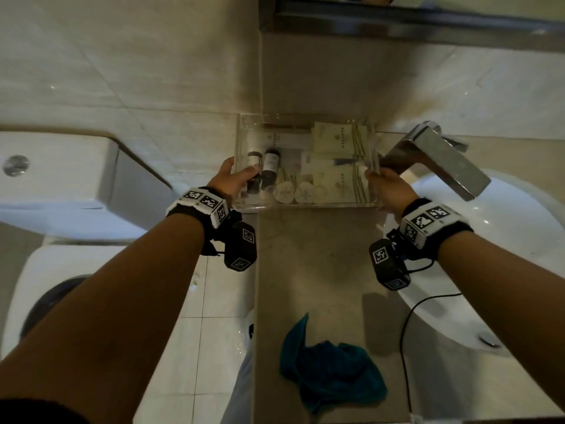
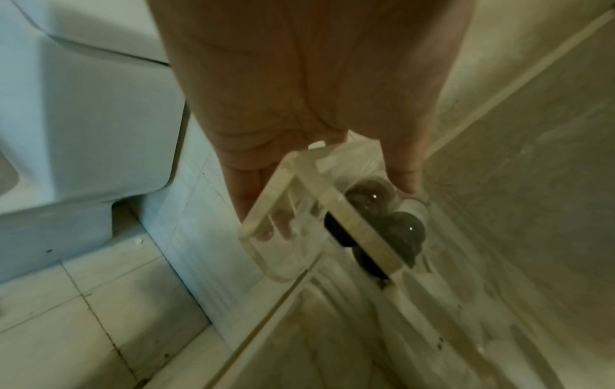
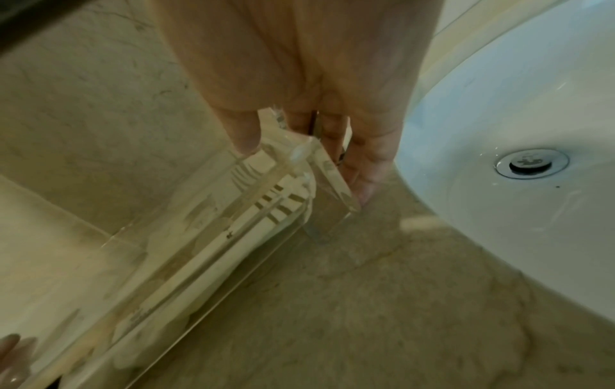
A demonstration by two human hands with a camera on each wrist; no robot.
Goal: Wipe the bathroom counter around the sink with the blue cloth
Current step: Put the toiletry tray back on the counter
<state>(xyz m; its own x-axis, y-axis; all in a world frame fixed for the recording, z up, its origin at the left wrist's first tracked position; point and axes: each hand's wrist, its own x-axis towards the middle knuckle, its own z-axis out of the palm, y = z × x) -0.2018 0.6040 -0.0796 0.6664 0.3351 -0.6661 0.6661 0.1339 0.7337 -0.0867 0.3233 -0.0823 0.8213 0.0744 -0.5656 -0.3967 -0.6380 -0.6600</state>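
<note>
Blue cloth (image 1: pixel 331 365) sits crumpled on the counter (image 1: pixel 318 261), near edge, left of the sink (image 1: pixel 519 270), well apart from both hands. Nobody holds it.

Head view: left hand (image 1: pixel 234 179) and right hand (image 1: pixel 386 186) each grip one end of the clear acrylic tray (image 1: pixel 308 205) at the back of the counter, against the wall, faucet (image 1: pixel 440 160) just beside its right end. Whether the tray is lifted or resting, can't tell. Contents: two dark bottles (image 1: pixel 270 169) lying at the left end, round wrapped items along the front, cream sachets and boxes stacked right and back.

Left wrist view: thumb inside the tray, fingers (image 2: pixel 243 194) outside the end wall, pinching it. Bottle caps show just behind the wall. Toilet (image 2: pixel 83 118) off to the left.

Right wrist view: same pinch on the other end wall, thumb in, fingers (image 3: pixel 362 168) out. Tray close beside the sink rim, drain (image 3: pixel 530 161) visible.

Judgement: step in hand is clearing or repositioning the tray so the surface under it can be wiped; wiping itself looks not started here. Next move needs the tray kept level, since the loose bottles will roll, then a free hand back to the cloth.
</note>
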